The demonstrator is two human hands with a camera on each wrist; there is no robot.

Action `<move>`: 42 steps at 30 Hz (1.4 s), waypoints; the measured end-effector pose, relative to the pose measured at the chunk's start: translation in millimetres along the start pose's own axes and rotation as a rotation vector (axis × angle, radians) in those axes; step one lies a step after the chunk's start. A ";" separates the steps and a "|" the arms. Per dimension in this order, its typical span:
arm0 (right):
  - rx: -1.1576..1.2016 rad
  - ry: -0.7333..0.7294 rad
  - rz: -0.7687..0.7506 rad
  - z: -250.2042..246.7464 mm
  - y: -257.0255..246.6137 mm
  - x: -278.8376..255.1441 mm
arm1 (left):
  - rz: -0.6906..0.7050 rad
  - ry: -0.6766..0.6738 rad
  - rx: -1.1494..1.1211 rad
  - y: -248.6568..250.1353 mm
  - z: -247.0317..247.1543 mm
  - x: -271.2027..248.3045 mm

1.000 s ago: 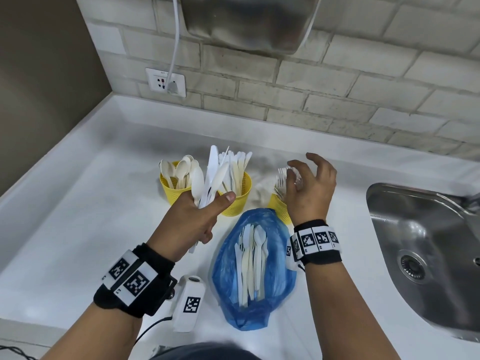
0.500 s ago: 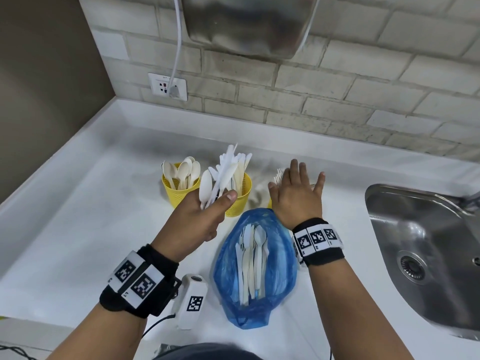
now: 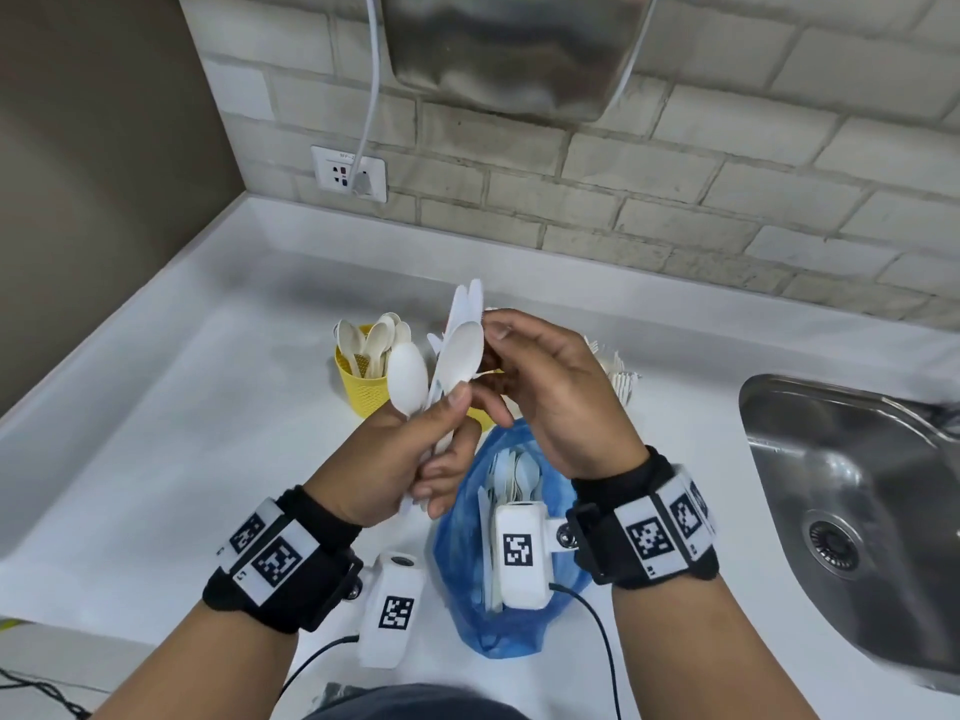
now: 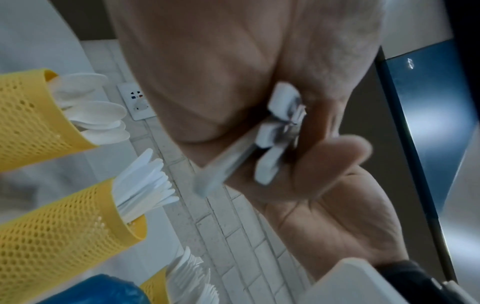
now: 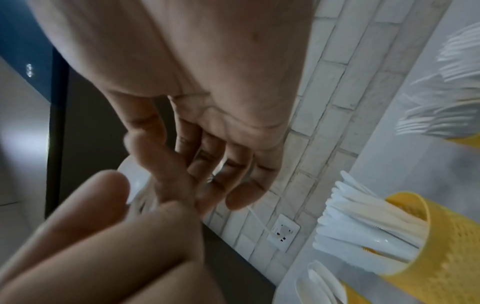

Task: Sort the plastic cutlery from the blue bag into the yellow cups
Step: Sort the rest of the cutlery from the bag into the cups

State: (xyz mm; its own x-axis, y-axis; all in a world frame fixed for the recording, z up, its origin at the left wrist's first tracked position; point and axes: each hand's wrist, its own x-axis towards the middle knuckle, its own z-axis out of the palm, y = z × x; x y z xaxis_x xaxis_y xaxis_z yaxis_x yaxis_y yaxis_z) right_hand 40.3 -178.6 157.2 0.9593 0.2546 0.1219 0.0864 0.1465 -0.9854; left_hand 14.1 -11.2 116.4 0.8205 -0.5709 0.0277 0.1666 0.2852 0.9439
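Observation:
My left hand [image 3: 395, 454] grips a bunch of white plastic cutlery [image 3: 441, 356], spoons and knives, upright above the cups. My right hand [image 3: 540, 387] has come in from the right, and its thumb and fingers close round the upper part of the bunch. The handle ends [image 4: 280, 131] stick out under my left palm. Three yellow mesh cups stand behind: one with spoons [image 3: 363, 392], one with knives [image 4: 64, 224], one with forks [image 4: 155, 288]. The blue bag [image 3: 467, 595] lies open below my hands with more cutlery [image 3: 514, 475] inside.
A steel sink [image 3: 857, 511] is sunk into the white counter at the right. On the brick back wall are a socket [image 3: 349, 174] with a white cable and a steel unit [image 3: 509, 49]. A brown wall closes the left side.
My right hand left the fork cup and moved left to the bunch in my left hand. Both hands rose toward the camera and now hide the middle cup.

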 end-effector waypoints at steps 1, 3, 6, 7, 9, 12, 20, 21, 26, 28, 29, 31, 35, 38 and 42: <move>0.022 -0.003 0.004 1.8 0.5 0.3 | -0.021 -0.047 -0.046 0.8 -1.5 -1.1; 0.067 -0.047 0.015 5.1 2.7 0.4 | -0.053 -0.114 -0.111 2.6 -4.3 -3.7; 0.095 -0.097 -0.005 8.1 3.8 0.3 | -0.057 -0.142 -0.132 3.9 -6.4 -5.3; 0.083 -0.091 -0.027 8.8 3.7 0.9 | -0.059 -0.131 -0.123 4.4 -6.8 -5.5; 0.030 -0.020 -0.081 10.0 3.9 3.0 | -0.063 -0.090 -0.085 4.4 -7.0 -4.8; 0.025 0.109 -0.143 11.7 1.2 6.9 | -0.058 -0.006 0.021 4.3 -5.1 -3.2; 0.097 -0.002 -0.119 6.4 0.0 4.6 | -0.094 -0.022 0.076 7.9 0.2 -2.8; 0.144 0.020 -0.125 7.5 -1.3 4.8 | -0.098 -0.019 0.083 7.4 0.5 -2.7; 0.619 0.335 -0.223 -1.7 -9.5 13.7 | -0.106 0.043 0.166 5.3 -0.9 -3.5; 0.693 0.448 -0.255 -12.0 -14.0 15.9 | -0.101 0.095 0.193 5.8 -3.2 -4.3; 0.647 0.493 -0.258 -17.3 -14.8 15.8 | -0.099 0.125 0.198 6.6 -4.2 -4.4; 0.438 0.499 -0.243 -25.6 -11.5 13.0 | -0.102 0.180 0.193 8.2 -6.1 -4.2; -0.063 0.219 -0.104 -22.5 3.4 -0.2 | -0.107 0.207 0.170 8.4 -7.0 -2.5; -0.190 0.118 -0.092 -10.6 12.7 -5.8 | -0.117 0.190 0.199 7.3 -2.7 -1.2; -0.322 0.200 -0.156 4.0 8.2 -6.9 | -0.049 0.224 0.361 6.8 0.0 1.6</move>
State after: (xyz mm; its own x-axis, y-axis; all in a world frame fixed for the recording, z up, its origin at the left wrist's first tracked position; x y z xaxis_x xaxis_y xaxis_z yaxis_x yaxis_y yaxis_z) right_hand 33.3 -175.3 148.8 0.9586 0.0571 0.2790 0.2845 -0.1465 -0.9474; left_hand 16.5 -10.1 122.8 0.9218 -0.3840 -0.0544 0.0385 -0.0489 0.9981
